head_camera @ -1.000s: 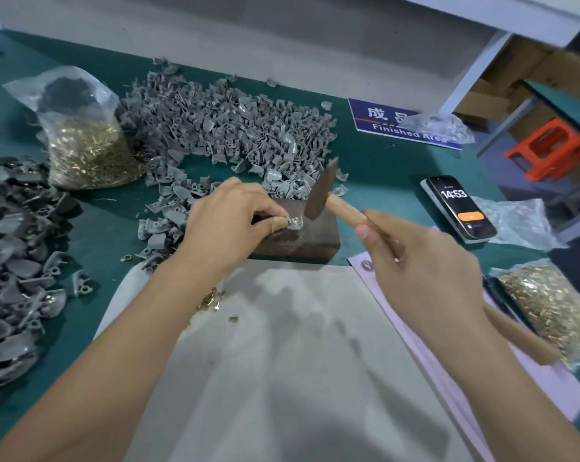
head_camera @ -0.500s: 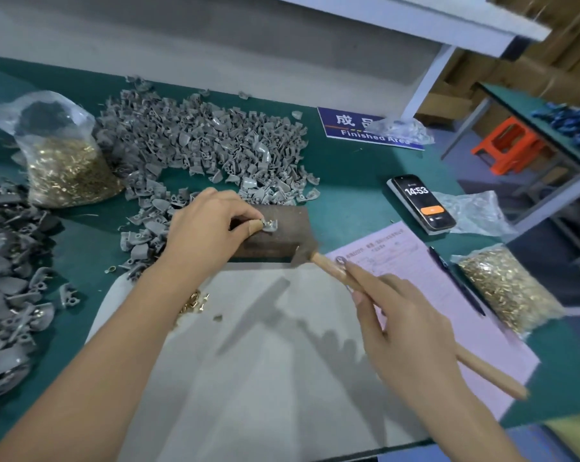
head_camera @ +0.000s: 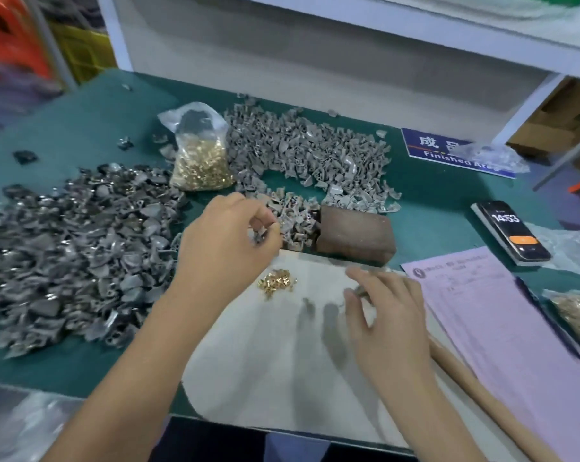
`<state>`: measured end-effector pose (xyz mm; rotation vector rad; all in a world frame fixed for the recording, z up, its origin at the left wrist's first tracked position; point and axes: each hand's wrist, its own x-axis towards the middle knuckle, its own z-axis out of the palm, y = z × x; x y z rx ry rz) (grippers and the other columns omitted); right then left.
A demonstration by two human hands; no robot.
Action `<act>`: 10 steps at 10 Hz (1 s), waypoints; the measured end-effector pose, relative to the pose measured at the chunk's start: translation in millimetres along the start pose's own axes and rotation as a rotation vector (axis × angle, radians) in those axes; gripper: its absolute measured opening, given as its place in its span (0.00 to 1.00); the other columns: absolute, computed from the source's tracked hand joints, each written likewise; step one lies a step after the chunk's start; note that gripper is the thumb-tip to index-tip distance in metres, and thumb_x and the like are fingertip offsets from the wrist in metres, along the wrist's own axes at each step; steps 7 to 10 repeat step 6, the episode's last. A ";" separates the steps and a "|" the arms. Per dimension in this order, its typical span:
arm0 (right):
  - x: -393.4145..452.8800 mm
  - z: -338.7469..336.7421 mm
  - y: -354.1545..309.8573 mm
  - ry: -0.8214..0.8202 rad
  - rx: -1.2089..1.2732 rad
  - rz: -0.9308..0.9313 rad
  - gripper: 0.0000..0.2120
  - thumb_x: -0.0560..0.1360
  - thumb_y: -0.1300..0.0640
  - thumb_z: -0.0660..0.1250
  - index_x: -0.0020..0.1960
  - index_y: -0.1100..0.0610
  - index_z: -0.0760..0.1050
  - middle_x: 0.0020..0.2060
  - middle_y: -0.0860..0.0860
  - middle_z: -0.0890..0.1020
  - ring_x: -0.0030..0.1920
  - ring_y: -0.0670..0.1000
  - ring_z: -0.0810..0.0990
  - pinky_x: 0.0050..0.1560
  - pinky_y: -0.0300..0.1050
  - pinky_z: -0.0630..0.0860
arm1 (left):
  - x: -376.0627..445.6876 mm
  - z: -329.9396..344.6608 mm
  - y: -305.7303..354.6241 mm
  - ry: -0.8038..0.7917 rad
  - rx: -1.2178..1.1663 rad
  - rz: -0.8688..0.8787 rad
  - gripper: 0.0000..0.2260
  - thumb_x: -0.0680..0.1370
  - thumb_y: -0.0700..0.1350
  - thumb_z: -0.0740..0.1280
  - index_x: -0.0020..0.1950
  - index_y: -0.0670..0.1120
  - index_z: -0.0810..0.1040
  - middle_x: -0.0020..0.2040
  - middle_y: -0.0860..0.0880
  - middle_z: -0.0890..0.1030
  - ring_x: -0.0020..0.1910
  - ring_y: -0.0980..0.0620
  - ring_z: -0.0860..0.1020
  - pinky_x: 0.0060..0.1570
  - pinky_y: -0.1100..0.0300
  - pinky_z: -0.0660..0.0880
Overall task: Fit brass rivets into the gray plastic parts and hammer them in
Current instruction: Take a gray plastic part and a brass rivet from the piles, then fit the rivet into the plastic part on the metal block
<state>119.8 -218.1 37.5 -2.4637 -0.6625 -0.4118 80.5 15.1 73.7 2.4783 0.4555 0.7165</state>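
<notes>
Now left grip pinches a gray part; right grip spread, over white mat.

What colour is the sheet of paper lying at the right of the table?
Pale pink, or lilac, paper, with faint print near its top; the head view shows it.

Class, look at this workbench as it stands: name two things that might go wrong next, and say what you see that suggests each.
1. The hammer handle lies at the bench edge beside the right hand; a nudge might knock it off.
2. Loose rivets lie by the left hand, which pinches a gray part; they may scatter.
</notes>
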 end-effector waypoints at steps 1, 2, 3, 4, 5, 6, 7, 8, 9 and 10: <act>18.9 28.3 -49.7 0.004 0.193 -0.132 0.10 0.78 0.56 0.67 0.56 0.51 0.84 0.49 0.47 0.80 0.54 0.52 0.73 0.58 0.46 0.71 | -20.5 -37.3 -42.0 0.144 0.137 -0.126 0.04 0.78 0.53 0.69 0.44 0.56 0.80 0.42 0.58 0.77 0.48 0.55 0.73 0.35 0.59 0.66; 26.1 50.6 -91.1 -0.041 0.332 -0.245 0.08 0.79 0.56 0.67 0.54 0.51 0.84 0.48 0.45 0.80 0.54 0.50 0.73 0.58 0.38 0.68 | -38.3 -70.0 -87.7 0.235 0.294 -0.284 0.07 0.79 0.53 0.68 0.48 0.53 0.83 0.47 0.53 0.82 0.53 0.47 0.76 0.46 0.52 0.73; 25.9 68.4 -117.1 -0.101 0.399 -0.310 0.08 0.80 0.57 0.67 0.54 0.52 0.84 0.48 0.46 0.81 0.54 0.51 0.75 0.58 0.42 0.70 | -56.0 -90.8 -114.6 0.245 0.315 -0.363 0.07 0.78 0.53 0.69 0.47 0.52 0.83 0.48 0.50 0.82 0.55 0.43 0.76 0.49 0.49 0.74; 22.3 80.7 -129.4 -0.156 0.437 -0.306 0.07 0.80 0.59 0.69 0.53 0.53 0.85 0.47 0.46 0.81 0.54 0.52 0.75 0.58 0.45 0.70 | -65.6 -96.2 -125.2 0.207 0.313 -0.387 0.06 0.78 0.53 0.70 0.46 0.53 0.82 0.45 0.53 0.80 0.54 0.47 0.75 0.44 0.52 0.73; 21.7 89.2 -133.7 -0.214 0.439 -0.281 0.06 0.79 0.59 0.70 0.53 0.52 0.85 0.47 0.45 0.81 0.53 0.51 0.76 0.58 0.44 0.69 | -67.9 -96.1 -129.3 0.181 0.311 -0.396 0.06 0.78 0.55 0.70 0.46 0.54 0.81 0.44 0.57 0.77 0.52 0.52 0.73 0.43 0.56 0.66; 21.7 91.2 -137.1 -0.224 0.454 -0.257 0.06 0.79 0.59 0.70 0.52 0.51 0.85 0.47 0.44 0.81 0.53 0.49 0.75 0.58 0.45 0.69 | -68.2 -98.5 -130.0 0.211 0.295 -0.388 0.06 0.77 0.57 0.71 0.46 0.57 0.80 0.44 0.58 0.77 0.51 0.55 0.71 0.42 0.57 0.65; 21.7 91.2 -137.1 -0.224 0.454 -0.257 0.06 0.79 0.59 0.70 0.52 0.51 0.85 0.47 0.44 0.81 0.53 0.49 0.75 0.58 0.45 0.69 | -68.2 -98.5 -130.0 0.211 0.295 -0.388 0.06 0.77 0.57 0.71 0.46 0.57 0.80 0.44 0.58 0.77 0.51 0.55 0.71 0.42 0.57 0.65; 21.7 91.2 -137.1 -0.224 0.454 -0.257 0.06 0.79 0.59 0.70 0.52 0.51 0.85 0.47 0.44 0.81 0.53 0.49 0.75 0.58 0.45 0.69 | -68.2 -98.5 -130.0 0.211 0.295 -0.388 0.06 0.77 0.57 0.71 0.46 0.57 0.80 0.44 0.58 0.77 0.51 0.55 0.71 0.42 0.57 0.65; 21.7 91.2 -137.1 -0.224 0.454 -0.257 0.06 0.79 0.59 0.70 0.52 0.51 0.85 0.47 0.44 0.81 0.53 0.49 0.75 0.58 0.45 0.69 | -68.2 -98.5 -130.0 0.211 0.295 -0.388 0.06 0.77 0.57 0.71 0.46 0.57 0.80 0.44 0.58 0.77 0.51 0.55 0.71 0.42 0.57 0.65; 21.7 91.2 -137.1 -0.224 0.454 -0.257 0.06 0.79 0.59 0.70 0.52 0.51 0.85 0.47 0.44 0.81 0.53 0.49 0.75 0.58 0.45 0.69 | -68.2 -98.5 -130.0 0.211 0.295 -0.388 0.06 0.77 0.57 0.71 0.46 0.57 0.80 0.44 0.58 0.77 0.51 0.55 0.71 0.42 0.57 0.65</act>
